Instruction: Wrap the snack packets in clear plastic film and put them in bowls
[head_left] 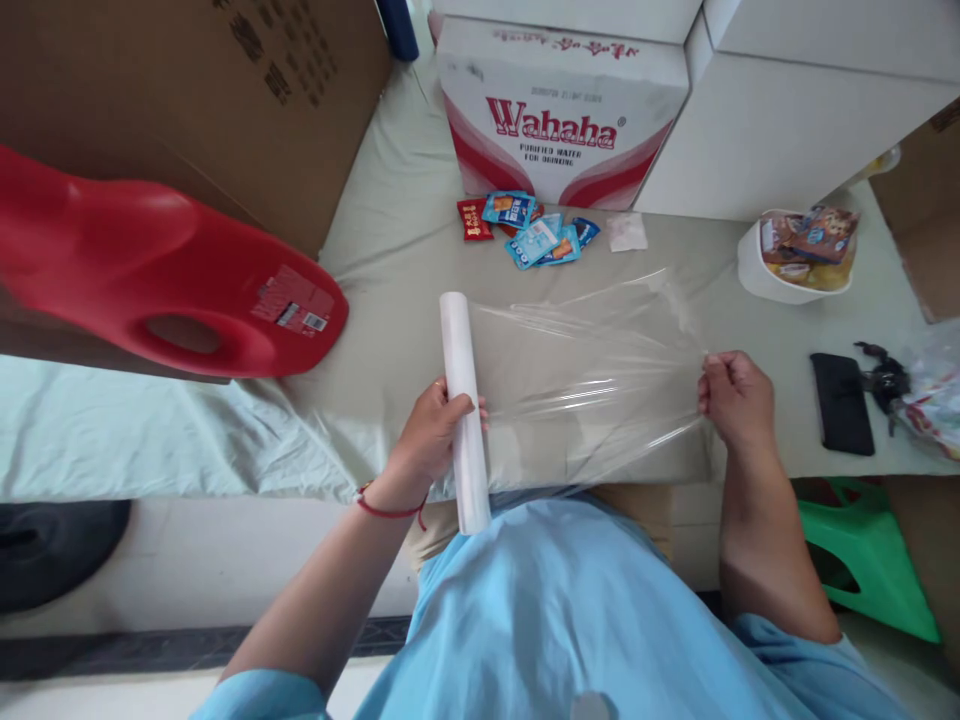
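Note:
My left hand (439, 428) is closed around a white roll of plastic wrap (461, 370), its thumb across the top side. The roll lies lengthwise away from me, its near end reaching past the table edge toward my shirt. From it a clear sheet of plastic wrap (592, 375) stretches to the right, creased and gathered toward one point. There my right hand (739, 395) pinches the sheet's end in closed fingers. Beyond the sheet lie several small snack packets (536, 238), blue and red, and a small white packet (627, 232).
A large red jug (217, 290) stands at the left beside a brown carton (247, 130). Behind the packets is a Wahaha water box (562, 120). To the right are a white tub (780, 280) of snacks, a black phone (841, 403) and keys (885, 380). A green stool (877, 570) stands below.

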